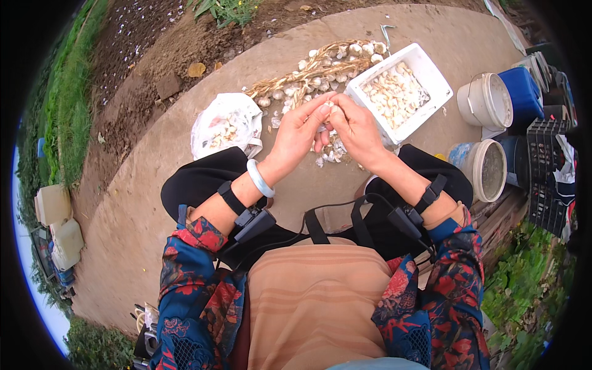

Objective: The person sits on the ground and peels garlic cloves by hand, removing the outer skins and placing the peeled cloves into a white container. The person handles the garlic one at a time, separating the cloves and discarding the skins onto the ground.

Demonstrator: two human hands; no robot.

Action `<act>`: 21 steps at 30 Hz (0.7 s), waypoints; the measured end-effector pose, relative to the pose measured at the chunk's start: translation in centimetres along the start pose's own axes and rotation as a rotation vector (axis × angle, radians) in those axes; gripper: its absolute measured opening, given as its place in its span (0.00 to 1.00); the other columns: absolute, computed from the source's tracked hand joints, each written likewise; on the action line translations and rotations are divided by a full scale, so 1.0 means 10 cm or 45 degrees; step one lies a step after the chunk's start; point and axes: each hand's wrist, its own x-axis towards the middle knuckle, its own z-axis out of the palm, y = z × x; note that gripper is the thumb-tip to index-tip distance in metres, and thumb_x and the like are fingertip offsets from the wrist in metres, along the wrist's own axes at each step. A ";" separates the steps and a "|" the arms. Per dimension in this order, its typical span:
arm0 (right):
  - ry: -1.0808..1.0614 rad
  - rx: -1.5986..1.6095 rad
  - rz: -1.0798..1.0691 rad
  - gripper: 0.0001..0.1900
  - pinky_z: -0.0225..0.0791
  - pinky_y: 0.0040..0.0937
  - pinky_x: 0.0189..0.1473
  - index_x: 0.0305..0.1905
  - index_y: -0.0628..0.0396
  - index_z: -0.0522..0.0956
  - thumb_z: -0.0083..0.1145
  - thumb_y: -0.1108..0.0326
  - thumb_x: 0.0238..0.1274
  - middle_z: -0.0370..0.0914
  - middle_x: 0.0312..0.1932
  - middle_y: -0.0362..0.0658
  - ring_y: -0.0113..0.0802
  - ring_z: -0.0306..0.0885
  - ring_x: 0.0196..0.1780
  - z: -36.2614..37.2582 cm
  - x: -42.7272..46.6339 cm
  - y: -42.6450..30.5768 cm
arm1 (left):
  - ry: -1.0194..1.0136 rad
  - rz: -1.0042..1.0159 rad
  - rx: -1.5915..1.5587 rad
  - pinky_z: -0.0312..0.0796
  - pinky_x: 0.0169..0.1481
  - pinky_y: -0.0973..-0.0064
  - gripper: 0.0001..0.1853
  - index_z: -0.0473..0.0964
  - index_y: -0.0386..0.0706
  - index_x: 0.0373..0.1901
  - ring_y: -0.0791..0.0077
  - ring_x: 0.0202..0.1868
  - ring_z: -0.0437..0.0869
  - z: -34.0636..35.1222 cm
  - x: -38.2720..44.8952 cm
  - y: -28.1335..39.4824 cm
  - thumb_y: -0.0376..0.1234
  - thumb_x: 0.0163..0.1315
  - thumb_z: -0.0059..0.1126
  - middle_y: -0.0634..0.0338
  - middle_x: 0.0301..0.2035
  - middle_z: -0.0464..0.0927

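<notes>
My left hand [303, 125] and my right hand [356, 125] meet at the fingertips around a piece of garlic [329, 104], which both of them grip. My fingers partly hide it, so I cannot tell whether it is a whole bulb or a few cloves. Braided strings of garlic bulbs [323, 69] lie on the concrete just beyond my hands. To the right of them sits a white foam box [418, 55] holding many loose cloves [397, 95]. On the left, a white plastic bag [240, 104] stands with some cloves [225, 134] inside. Papery garlic skins [334, 152] are scattered below my hands.
Two whitish plastic buckets, one upright [471, 99] and one lower [474, 162], stand at the right near a blue container [520, 90] and a black plastic crate [545, 185]. Bare soil [143, 60] borders the concrete [152, 157]. Pale jugs [67, 243] stand far left.
</notes>
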 end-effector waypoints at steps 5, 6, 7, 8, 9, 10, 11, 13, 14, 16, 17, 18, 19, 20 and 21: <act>0.152 0.163 0.081 0.10 0.70 0.26 0.37 0.46 0.61 0.76 0.46 0.66 0.79 0.76 0.28 0.39 0.21 0.75 0.32 -0.03 0.08 0.27 | -0.017 0.008 -0.114 0.71 0.25 0.85 0.22 0.71 0.41 0.70 0.83 0.25 0.78 0.06 0.01 0.02 0.38 0.79 0.49 0.63 0.32 0.77; 0.169 0.229 0.093 0.10 0.69 0.26 0.37 0.47 0.61 0.76 0.46 0.65 0.79 0.76 0.28 0.39 0.20 0.73 0.32 -0.03 0.09 0.28 | -0.018 -0.019 -0.183 0.70 0.24 0.85 0.22 0.69 0.42 0.71 0.83 0.25 0.78 0.04 0.06 0.03 0.38 0.79 0.49 0.63 0.31 0.77; 0.133 0.254 0.088 0.11 0.68 0.26 0.37 0.48 0.61 0.76 0.47 0.64 0.79 0.75 0.28 0.38 0.20 0.72 0.32 -0.06 0.08 0.28 | -0.020 -0.046 -0.252 0.69 0.24 0.85 0.23 0.68 0.42 0.72 0.83 0.24 0.77 0.02 0.10 0.04 0.39 0.79 0.49 0.63 0.31 0.77; 0.099 0.283 0.082 0.12 0.67 0.26 0.36 0.48 0.61 0.76 0.48 0.63 0.79 0.75 0.28 0.38 0.20 0.71 0.32 -0.05 0.07 0.11 | -0.019 -0.055 -0.261 0.69 0.23 0.85 0.24 0.67 0.43 0.72 0.83 0.24 0.77 -0.01 0.12 0.05 0.39 0.79 0.49 0.63 0.31 0.76; 0.065 0.312 0.075 0.12 0.66 0.26 0.36 0.49 0.61 0.76 0.49 0.62 0.80 0.75 0.28 0.37 0.20 0.69 0.33 -0.04 0.07 0.02 | -0.019 -0.065 -0.270 0.68 0.23 0.85 0.25 0.66 0.43 0.73 0.83 0.24 0.77 -0.04 0.13 0.07 0.40 0.79 0.49 0.63 0.30 0.76; 0.023 0.276 0.041 0.13 0.66 0.26 0.36 0.49 0.61 0.76 0.49 0.61 0.79 0.75 0.28 0.37 0.19 0.69 0.33 -0.04 0.08 0.08 | -0.019 -0.074 -0.279 0.67 0.23 0.85 0.25 0.65 0.43 0.74 0.83 0.23 0.76 -0.06 0.14 0.08 0.40 0.79 0.49 0.63 0.30 0.76; -0.010 0.235 0.009 0.14 0.66 0.27 0.37 0.50 0.61 0.76 0.50 0.60 0.79 0.75 0.29 0.37 0.19 0.69 0.33 -0.05 0.10 0.13 | -0.035 -0.079 -0.283 0.62 0.21 0.86 0.26 0.65 0.44 0.74 0.84 0.22 0.74 -0.05 0.14 0.11 0.41 0.79 0.50 0.64 0.28 0.75; -0.040 0.110 0.002 0.15 0.66 0.27 0.38 0.50 0.61 0.77 0.52 0.58 0.78 0.76 0.30 0.37 0.19 0.68 0.33 -0.11 0.08 0.19 | -0.123 -0.182 -0.283 0.59 0.21 0.87 0.26 0.65 0.44 0.75 0.85 0.21 0.72 -0.09 0.13 0.10 0.41 0.79 0.49 0.65 0.26 0.74; -0.048 0.028 0.028 0.15 0.66 0.27 0.38 0.50 0.61 0.77 0.53 0.58 0.78 0.76 0.30 0.38 0.19 0.68 0.33 -0.13 0.08 0.12 | -0.155 -0.231 -0.285 0.58 0.22 0.87 0.26 0.64 0.45 0.75 0.86 0.21 0.71 -0.10 0.11 0.10 0.41 0.79 0.49 0.66 0.25 0.73; 0.026 -0.103 0.077 0.15 0.66 0.27 0.37 0.49 0.61 0.77 0.55 0.58 0.77 0.76 0.31 0.39 0.20 0.68 0.33 -0.18 0.10 0.12 | -0.132 -0.176 -0.148 0.55 0.23 0.87 0.23 0.68 0.44 0.72 0.88 0.21 0.68 -0.10 0.11 0.06 0.41 0.80 0.48 0.68 0.23 0.70; 0.106 -0.151 0.099 0.15 0.65 0.27 0.37 0.49 0.62 0.77 0.56 0.58 0.76 0.76 0.30 0.39 0.20 0.68 0.33 -0.26 0.15 0.19 | -0.130 -0.155 -0.113 0.54 0.23 0.87 0.22 0.69 0.43 0.70 0.88 0.22 0.68 -0.13 0.12 0.03 0.41 0.80 0.47 0.69 0.23 0.70; 0.181 -0.195 0.120 0.16 0.65 0.27 0.36 0.49 0.62 0.77 0.57 0.58 0.75 0.76 0.30 0.40 0.21 0.68 0.32 -0.35 0.22 0.27 | -0.121 -0.134 -0.077 0.54 0.23 0.87 0.22 0.70 0.42 0.69 0.89 0.22 0.68 -0.18 0.15 -0.01 0.41 0.80 0.47 0.69 0.23 0.70; 0.313 -0.304 0.095 0.16 0.65 0.28 0.35 0.49 0.63 0.77 0.58 0.57 0.74 0.76 0.29 0.40 0.22 0.68 0.32 -0.49 0.28 0.35 | -0.141 -0.142 0.094 0.64 0.29 0.83 0.21 0.72 0.40 0.67 0.82 0.25 0.73 -0.26 0.16 -0.04 0.39 0.79 0.48 0.64 0.27 0.74; 0.447 -0.412 0.065 0.17 0.64 0.28 0.33 0.49 0.63 0.77 0.59 0.57 0.74 0.75 0.28 0.40 0.22 0.68 0.32 -0.71 0.33 0.45 | -0.125 -0.003 0.328 0.68 0.33 0.79 0.23 0.70 0.40 0.68 0.77 0.28 0.76 -0.27 0.16 -0.03 0.40 0.77 0.50 0.61 0.29 0.76; 0.378 -0.581 0.092 0.21 0.66 0.32 0.32 0.54 0.65 0.77 0.61 0.55 0.72 0.77 0.27 0.42 0.27 0.73 0.31 -1.05 0.34 0.56 | -0.105 0.128 0.563 0.71 0.37 0.75 0.24 0.69 0.39 0.69 0.72 0.31 0.80 -0.23 0.16 -0.02 0.40 0.76 0.53 0.57 0.30 0.79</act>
